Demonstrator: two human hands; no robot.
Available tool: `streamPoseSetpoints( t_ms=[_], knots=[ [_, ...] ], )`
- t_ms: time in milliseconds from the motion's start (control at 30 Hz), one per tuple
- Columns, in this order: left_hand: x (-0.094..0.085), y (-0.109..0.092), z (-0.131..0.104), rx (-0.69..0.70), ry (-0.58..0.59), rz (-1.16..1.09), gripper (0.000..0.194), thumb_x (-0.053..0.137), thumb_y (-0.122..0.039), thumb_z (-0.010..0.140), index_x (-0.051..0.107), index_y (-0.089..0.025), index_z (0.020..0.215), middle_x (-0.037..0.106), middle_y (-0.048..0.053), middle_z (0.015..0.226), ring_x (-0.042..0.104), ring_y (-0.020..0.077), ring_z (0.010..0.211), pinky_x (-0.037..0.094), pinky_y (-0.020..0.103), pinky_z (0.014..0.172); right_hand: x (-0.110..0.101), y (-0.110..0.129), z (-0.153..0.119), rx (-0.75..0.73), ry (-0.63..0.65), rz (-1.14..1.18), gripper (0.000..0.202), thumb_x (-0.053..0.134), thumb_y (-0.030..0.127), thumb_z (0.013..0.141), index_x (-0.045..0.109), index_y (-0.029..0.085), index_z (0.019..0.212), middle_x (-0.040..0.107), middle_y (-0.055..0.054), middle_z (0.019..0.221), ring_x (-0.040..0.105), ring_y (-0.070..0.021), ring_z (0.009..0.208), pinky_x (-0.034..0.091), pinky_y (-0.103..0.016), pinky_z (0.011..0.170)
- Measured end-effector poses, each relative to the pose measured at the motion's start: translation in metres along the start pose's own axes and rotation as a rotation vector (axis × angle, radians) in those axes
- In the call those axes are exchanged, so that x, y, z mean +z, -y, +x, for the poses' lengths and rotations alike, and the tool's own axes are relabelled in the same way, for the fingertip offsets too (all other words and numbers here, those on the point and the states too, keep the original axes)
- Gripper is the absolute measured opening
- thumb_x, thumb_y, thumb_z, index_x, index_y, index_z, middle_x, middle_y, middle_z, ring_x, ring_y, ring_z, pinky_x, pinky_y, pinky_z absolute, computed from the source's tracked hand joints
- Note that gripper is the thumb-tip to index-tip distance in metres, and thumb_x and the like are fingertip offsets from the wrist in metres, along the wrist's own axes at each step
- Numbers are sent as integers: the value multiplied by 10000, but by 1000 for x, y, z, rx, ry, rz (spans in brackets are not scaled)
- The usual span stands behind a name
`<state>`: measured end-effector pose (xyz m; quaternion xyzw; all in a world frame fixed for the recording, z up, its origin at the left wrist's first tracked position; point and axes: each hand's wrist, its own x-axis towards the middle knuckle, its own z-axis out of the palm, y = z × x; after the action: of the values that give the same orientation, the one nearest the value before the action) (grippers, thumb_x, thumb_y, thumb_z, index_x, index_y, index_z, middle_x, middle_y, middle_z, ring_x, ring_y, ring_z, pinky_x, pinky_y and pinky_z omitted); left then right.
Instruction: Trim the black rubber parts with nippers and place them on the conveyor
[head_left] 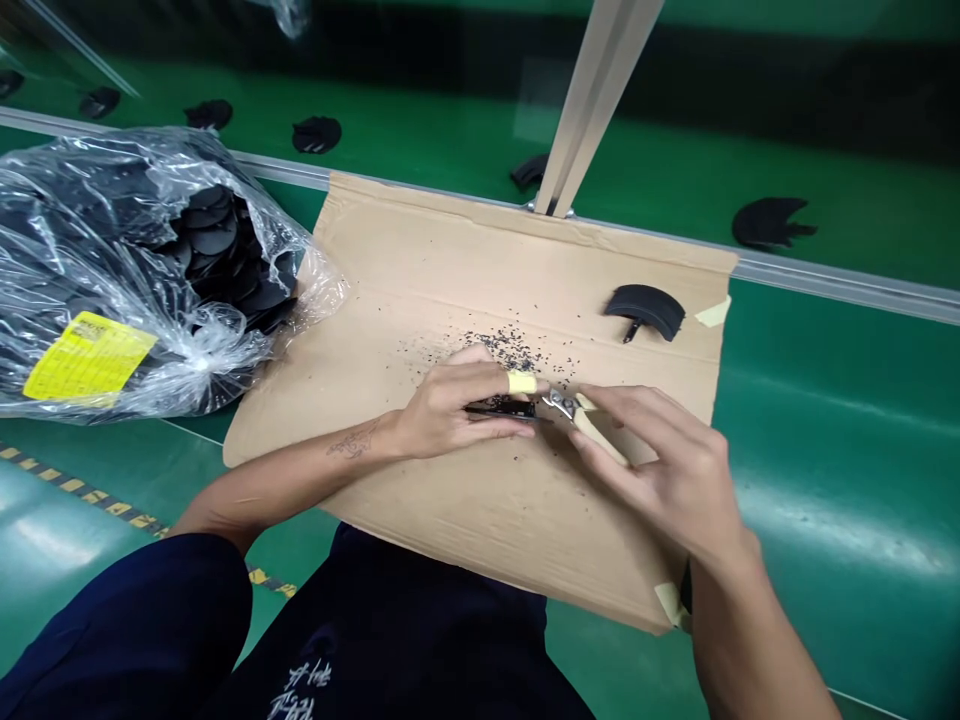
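Observation:
My left hand [457, 405] pinches a flat black plastic part [501, 408] edge-on over a sheet of brown cardboard [420, 300]; one fingertip is wrapped in yellow tape. My right hand [660, 465] holds small metal nippers [561, 403] with taped handles, their jaws touching the part's right end. Small black trimmings [504, 350] lie scattered on the cardboard just beyond my hands. Another black curved part [645, 308] rests at the cardboard's far right.
A clear plastic bag [127, 270] full of black parts with a yellow label lies at the left. Behind a metal rail [840, 278], several black parts sit on a green belt [450, 130]. A pale upright post [592, 95] rises from the rail.

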<state>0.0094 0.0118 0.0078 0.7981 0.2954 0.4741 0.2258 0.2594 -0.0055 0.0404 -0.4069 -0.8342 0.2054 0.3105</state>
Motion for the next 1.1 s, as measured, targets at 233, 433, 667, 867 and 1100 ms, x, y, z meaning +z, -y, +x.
streamPoseSetpoints(
  t_ms=[233,433,667,867,1100],
  knots=[
    [0,2,0,-63,-68,12,218,784,-284,874,719,-161,1041,763,30,863,697,107,756,570,221,690,-1,4,0,26,-62,-22,361,716,228,909,675,244,1267,748,-98,1072,705,-234,922,597,-400,820],
    [-1,1,-1,-327,-83,-279,133,716,-170,891,648,-155,1005,730,49,1010,731,135,956,613,238,820,-1,9,1,171,-8,494,285,669,306,944,714,273,1224,673,-107,1362,664,-269,1216,624,-386,863],
    [0,4,-4,-99,16,29,347,620,-67,914,687,-197,1228,685,79,1130,683,154,1042,608,291,874,3,14,0,-49,86,489,387,720,242,904,675,239,1288,685,-118,1338,671,-258,1221,596,-433,993],
    [0,4,-2,-123,-6,-81,294,642,-108,939,706,-200,1210,713,67,1081,703,141,1013,608,276,859,-11,-1,-1,-96,-118,-67,453,746,207,882,636,262,1318,729,-89,1127,701,-241,994,582,-394,820],
    [-2,0,-1,-114,20,-143,283,651,-116,940,714,-193,1205,734,81,1083,713,146,1014,608,276,856,-11,-6,1,-190,-17,-393,350,679,262,946,596,203,1281,714,-126,1132,643,-272,986,520,-417,810]
  ],
)
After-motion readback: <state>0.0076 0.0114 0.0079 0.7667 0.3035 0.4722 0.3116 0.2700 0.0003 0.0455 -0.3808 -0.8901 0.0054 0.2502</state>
